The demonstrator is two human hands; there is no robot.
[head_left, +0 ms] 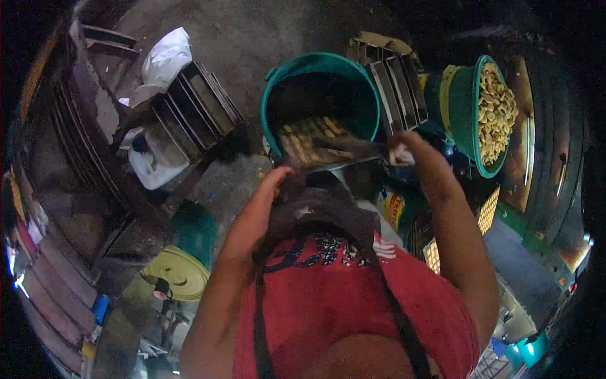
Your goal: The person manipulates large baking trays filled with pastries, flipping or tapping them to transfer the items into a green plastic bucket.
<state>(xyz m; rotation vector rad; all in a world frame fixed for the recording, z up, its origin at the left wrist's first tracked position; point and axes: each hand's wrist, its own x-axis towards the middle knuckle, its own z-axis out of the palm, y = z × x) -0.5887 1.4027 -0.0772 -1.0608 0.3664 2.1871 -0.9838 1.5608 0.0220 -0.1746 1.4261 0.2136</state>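
Observation:
A green tub (pixel 372 85) stands in front of me, its inside dark toward the far side. Over its near rim I hold a dark baking tray (pixel 363 150), blurred by motion. Rows of yellow-brown baked pieces (pixel 303 140) show at the tray; whether all lie on it or some are in the tub, I cannot tell. My left hand (pixel 282 179) is closed on the tray's near left corner. Closed at its right end, my right hand (pixel 407 144) has a bit of white cloth (pixel 401 155) at the fingers.
A green basin (pixel 483 148) heaped with round baked pieces (pixel 495 110) stands at the right. Stacked metal trays (pixel 398 91) lean beside the tub; more trays (pixel 196 110) stand left, near a white jug (pixel 154 167). A yellow lid (pixel 180 275) lies at lower left.

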